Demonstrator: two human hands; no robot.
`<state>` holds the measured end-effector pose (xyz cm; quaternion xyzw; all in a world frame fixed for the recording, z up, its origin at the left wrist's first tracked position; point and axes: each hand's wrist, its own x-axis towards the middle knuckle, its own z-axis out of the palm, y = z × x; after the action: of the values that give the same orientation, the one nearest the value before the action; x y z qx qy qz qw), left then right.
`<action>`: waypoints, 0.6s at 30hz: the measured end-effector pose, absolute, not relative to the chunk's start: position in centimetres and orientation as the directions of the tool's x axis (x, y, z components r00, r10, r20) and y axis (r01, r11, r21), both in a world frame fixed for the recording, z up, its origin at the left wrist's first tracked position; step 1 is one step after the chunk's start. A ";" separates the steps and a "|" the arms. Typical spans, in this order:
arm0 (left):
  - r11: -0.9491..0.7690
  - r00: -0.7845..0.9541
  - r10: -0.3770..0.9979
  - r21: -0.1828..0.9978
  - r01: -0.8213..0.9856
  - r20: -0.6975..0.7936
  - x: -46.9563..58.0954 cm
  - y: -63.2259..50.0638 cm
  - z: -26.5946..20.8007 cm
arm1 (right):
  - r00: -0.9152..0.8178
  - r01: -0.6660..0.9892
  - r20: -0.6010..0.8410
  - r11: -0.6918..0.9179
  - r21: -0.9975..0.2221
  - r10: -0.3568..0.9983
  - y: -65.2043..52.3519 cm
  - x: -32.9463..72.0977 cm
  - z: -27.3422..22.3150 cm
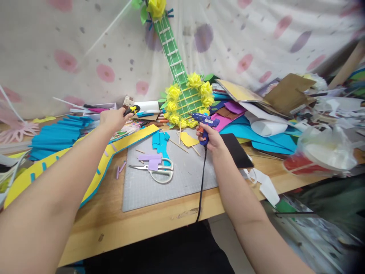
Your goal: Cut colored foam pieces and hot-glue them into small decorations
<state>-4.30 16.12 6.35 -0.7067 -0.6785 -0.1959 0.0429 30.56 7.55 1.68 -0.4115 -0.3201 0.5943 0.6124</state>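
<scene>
My left hand [112, 121] reaches over the back of the worktable, its fingers closed round a yellow-and-black utility knife [132, 110]. A blue hot glue gun [205, 121] is gripped in my right hand [213, 137], nozzle pointing left, its black cord hanging past the table edge. Just behind it leans a green paper guitar [174, 57] with yellow paper flowers and white strings. On the grey cutting mat [182, 186] between my arms lie white-handled scissors [161, 171], a purple paper strip [154, 161], blue paper scraps [162, 142], a yellow paper piece [188, 139] and thin wooden sticks.
A long yellow-and-blue guitar-shaped piece [97, 167] lies under my left arm, near pleated blue paper [57, 137]. At right are a dark tablet [236, 150], stacked coloured sheets [262, 135] and a red-and-white tub in plastic [316, 152]. A patterned curtain [99, 42] hangs behind.
</scene>
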 end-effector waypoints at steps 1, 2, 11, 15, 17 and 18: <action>-0.099 0.034 0.940 0.176 0.979 0.339 -4.7 16.6 5.9 | 0.088 -0.451 -0.092 -0.043 -0.892 0.992 7.6 30.6 1.6; -0.132 0.074 0.938 0.152 0.979 0.338 -5.0 17.0 5.4 | 0.087 -0.434 -0.087 -0.040 -0.900 0.992 7.7 30.6 1.5; -0.174 0.121 0.965 0.221 0.960 0.232 -5.9 17.0 1.7 | 0.086 -0.375 -0.077 -0.040 -0.926 0.993 7.7 30.2 0.9; 0.024 -0.167 0.928 0.395 0.919 0.332 -4.3 16.9 3.4 | 0.047 -0.383 -0.048 -0.026 -0.924 0.998 7.5 29.8 1.0; 0.101 -0.334 0.899 0.607 0.789 0.285 -3.3 17.3 4.5 | 0.020 -0.371 -0.057 -0.045 -0.927 0.998 7.3 29.5 1.1; 0.038 -0.295 0.920 0.693 0.720 0.256 -2.9 17.3 5.0 | 0.008 -0.361 -0.068 -0.061 -0.931 0.998 7.3 29.2 1.1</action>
<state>-2.87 17.34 4.95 -0.5789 -0.7085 -0.3817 -0.1310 29.22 7.26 1.10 -0.4211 -0.3782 0.5941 0.5716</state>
